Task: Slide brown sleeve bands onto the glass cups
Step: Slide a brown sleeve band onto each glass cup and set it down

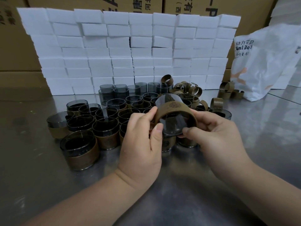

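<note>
I hold a smoky glass cup tilted above the table, its base pointing away and its mouth toward me. A brown sleeve band with a round emblem sits around the cup's middle. My left hand pinches the band's left side with thumb and fingers. My right hand grips the right side, thumb at the cup's near rim. Several cups wearing bands stand in a cluster on the left and under my hands. Bare cups stand behind them. Loose brown bands lie piled at the back right.
A wall of stacked white boxes runs across the back of the steel table, with cardboard cartons behind it. A white printed bag stands at the right, with a few more bands beside it.
</note>
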A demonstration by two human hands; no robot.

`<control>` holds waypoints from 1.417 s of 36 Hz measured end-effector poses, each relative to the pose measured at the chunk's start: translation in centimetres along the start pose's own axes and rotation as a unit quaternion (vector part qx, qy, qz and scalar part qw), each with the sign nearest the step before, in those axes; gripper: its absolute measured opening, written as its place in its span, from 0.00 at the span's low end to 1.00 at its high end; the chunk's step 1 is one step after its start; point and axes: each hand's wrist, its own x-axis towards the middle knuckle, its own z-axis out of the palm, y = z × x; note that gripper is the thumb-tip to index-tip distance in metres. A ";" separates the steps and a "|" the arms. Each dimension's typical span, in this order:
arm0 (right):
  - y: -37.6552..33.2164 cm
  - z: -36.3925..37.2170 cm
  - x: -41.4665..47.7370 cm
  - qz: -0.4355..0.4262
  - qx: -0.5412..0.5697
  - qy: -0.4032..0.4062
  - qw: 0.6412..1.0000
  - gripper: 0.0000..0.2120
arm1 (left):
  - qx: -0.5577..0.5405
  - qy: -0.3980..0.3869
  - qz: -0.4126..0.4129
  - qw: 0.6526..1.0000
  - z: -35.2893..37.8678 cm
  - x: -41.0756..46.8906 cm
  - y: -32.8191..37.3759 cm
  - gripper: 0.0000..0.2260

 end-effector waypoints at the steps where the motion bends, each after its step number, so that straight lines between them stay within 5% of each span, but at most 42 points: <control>1: -0.1 0.0 0.0 -0.002 0.006 -0.005 1.000 0.18 | -0.013 0.004 -0.004 1.000 0.1 0.0 -0.1 0.22; 9: 0.3 0.3 -0.5 -0.021 0.037 -0.058 0.997 0.16 | -0.084 0.006 -0.019 0.996 0.4 -0.9 -1.0 0.28; 18: 1.0 -0.1 -0.3 0.031 0.034 -0.142 0.989 0.49 | -0.174 0.003 -0.011 0.985 0.4 -0.9 -1.0 0.29; 31: 1.5 -0.2 0.2 0.029 0.104 -0.228 0.968 0.26 | -0.264 0.028 0.004 0.964 0.7 -0.9 -1.9 0.26; 51: 1.6 -0.2 0.1 0.030 0.120 -0.210 0.970 0.28 | -0.236 0.049 -0.004 0.971 0.9 -0.6 -2.0 0.23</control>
